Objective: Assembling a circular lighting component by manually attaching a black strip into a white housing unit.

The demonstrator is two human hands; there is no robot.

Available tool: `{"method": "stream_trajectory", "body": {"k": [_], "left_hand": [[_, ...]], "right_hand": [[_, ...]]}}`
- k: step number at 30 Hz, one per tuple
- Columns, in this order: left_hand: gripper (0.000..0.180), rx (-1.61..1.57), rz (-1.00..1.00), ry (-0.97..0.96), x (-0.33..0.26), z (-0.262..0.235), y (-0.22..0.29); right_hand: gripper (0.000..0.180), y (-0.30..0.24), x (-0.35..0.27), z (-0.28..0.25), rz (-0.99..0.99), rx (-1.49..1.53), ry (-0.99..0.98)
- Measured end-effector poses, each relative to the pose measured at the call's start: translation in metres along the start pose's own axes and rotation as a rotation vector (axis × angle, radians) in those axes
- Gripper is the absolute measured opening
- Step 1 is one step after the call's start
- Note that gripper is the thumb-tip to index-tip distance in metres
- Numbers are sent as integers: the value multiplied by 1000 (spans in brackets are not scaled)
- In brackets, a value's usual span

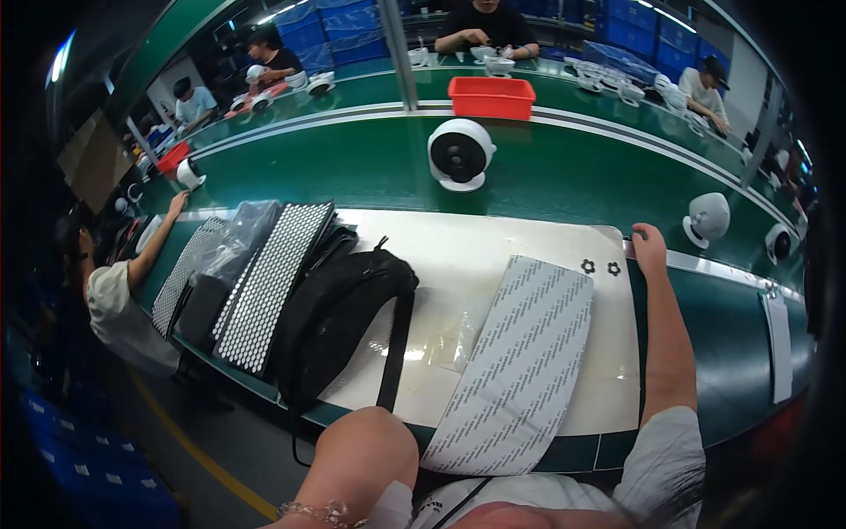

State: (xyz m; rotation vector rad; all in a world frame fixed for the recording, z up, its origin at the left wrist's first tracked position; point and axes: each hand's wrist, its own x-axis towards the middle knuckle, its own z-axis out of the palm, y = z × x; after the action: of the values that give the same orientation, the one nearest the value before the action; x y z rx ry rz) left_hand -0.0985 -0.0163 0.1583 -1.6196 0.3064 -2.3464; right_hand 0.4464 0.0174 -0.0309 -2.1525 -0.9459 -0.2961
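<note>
Your right hand [651,250]: fingers curled at metal rail [707,265] beside white mat [619,379], grip unclear; left hand unseen. Apparent step: pause; grasping would require uncurling.

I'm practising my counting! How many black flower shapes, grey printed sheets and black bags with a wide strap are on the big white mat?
Black flower shapes: 2
Grey printed sheet: 1
Black bag with a wide strap: 1
Total: 4

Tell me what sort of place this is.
Most likely a factory assembly line: white devices stand spaced along a long green surface, and people across from it handle white parts.
</note>
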Motion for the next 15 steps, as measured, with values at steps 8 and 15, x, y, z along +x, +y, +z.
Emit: {"method": "stream_trajectory", "body": {"k": [8,15], "left_hand": [[48,-130,16,-95,4,-1,1],[47,-188,0,-13,-9,5,1]], "right_hand": [[22,-16,-3,1,54,65,-20],[21,-4,-5,-9,58,22,8]]}}
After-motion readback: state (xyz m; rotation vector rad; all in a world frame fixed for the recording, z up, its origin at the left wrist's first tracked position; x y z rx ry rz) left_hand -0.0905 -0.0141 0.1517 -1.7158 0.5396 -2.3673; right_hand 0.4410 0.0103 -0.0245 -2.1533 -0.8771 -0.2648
